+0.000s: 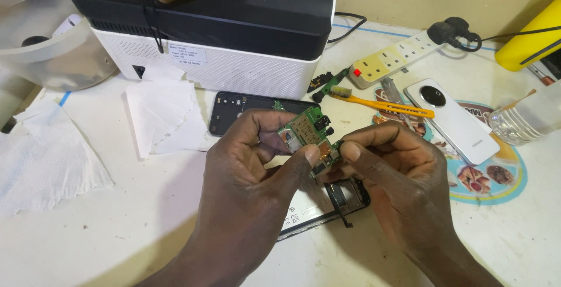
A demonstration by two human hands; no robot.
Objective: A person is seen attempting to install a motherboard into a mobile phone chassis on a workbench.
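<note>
A small green phone circuit board (307,129) is held up over the table between both hands. My left hand (251,170) pinches its left and lower edge with thumb and fingers. My right hand (397,176) grips the board's lower right corner with thumb and forefinger. Directly beneath the hands lies an opened phone body (333,205) with a loose black ribbon cable. A black phone back cover (245,107) lies just behind the board.
A black-and-white box-shaped machine (234,35) stands at the back. Tissue sheets (160,111) lie at left, with a clear plastic bowl (52,47) at far left. A white phone (453,120), yellow toothbrush (380,104), power strip (397,53) and clear container (526,120) sit at right.
</note>
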